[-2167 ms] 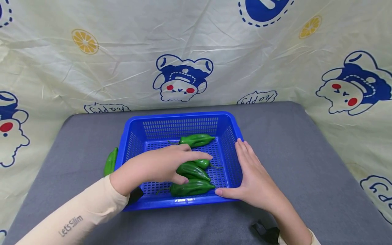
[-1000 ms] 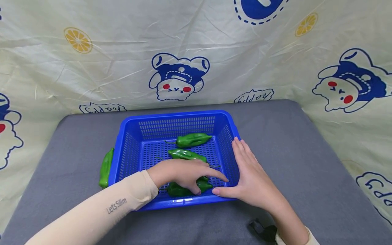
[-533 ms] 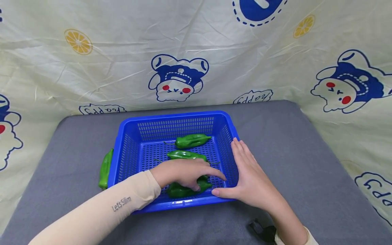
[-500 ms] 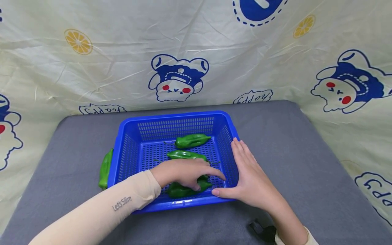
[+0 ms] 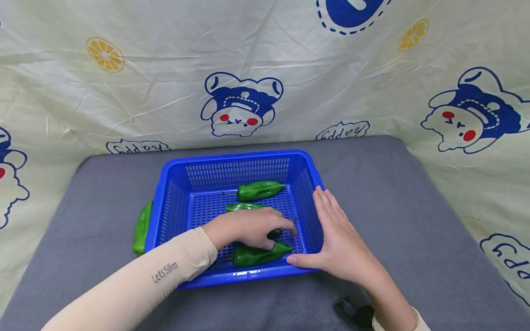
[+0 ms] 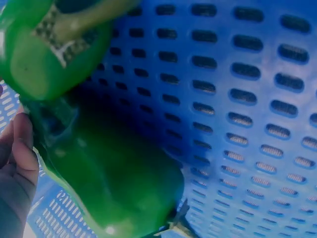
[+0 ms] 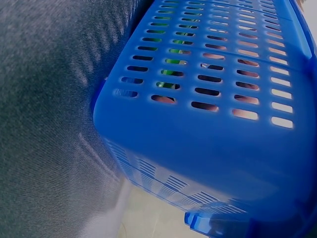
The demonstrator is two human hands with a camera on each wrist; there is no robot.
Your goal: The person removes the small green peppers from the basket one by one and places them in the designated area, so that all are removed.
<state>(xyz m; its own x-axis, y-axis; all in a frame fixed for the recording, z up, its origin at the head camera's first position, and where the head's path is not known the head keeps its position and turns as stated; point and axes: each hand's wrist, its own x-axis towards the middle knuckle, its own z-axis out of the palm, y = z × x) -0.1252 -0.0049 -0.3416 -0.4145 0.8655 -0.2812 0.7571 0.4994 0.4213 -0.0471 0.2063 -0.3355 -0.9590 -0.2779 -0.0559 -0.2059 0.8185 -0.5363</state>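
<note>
A blue perforated basket (image 5: 236, 156) stands on the grey surface with several green peppers inside. My left hand (image 5: 252, 227) reaches into it, fingers and thumb curled down on a dark green pepper (image 5: 274, 233) that the hand mostly hides. Just beside the thumb lies the nearest pepper (image 5: 258, 255). Farther back are a partly covered pepper (image 5: 244, 206) and another pepper (image 5: 261, 190). In the left wrist view, fingers (image 6: 22, 144) touch a large pepper (image 6: 114, 173). My right hand (image 5: 339, 234) rests with straight fingers against the basket's right side, thumb at the near rim.
Outside the basket's left wall lies one more green pepper (image 5: 142, 227). A patterned cloth (image 5: 174, 92) hangs behind the grey surface (image 5: 385, 193). A black strap piece (image 5: 355, 312) shows by the right wrist.
The left hand has moved rightward from the basket's middle, then slightly back and up, its fingers curling more. The nearest pepper has shifted slightly right. The right hand stays on the basket.
</note>
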